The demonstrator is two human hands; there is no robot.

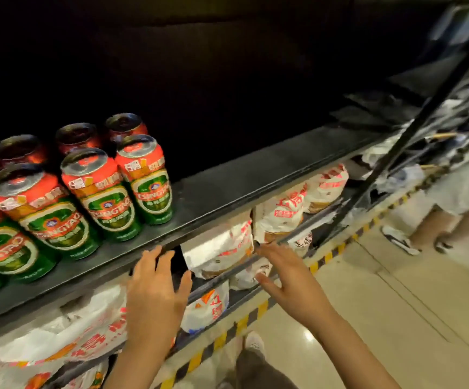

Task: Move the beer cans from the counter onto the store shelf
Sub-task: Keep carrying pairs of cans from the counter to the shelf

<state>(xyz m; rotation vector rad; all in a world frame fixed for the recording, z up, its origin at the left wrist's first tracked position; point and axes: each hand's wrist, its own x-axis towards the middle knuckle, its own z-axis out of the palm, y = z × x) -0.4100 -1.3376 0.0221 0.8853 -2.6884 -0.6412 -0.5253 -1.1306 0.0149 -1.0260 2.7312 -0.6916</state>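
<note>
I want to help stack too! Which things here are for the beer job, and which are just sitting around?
For the job:
- beer cans, standing in rows
- dark shelf under them
- left hand and right hand, both holding nothing

Just there:
- white and red bags on the shelves below
- yellow and black floor stripe

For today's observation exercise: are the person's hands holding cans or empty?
Empty. Left hand and right hand are open below the shelf.
</note>
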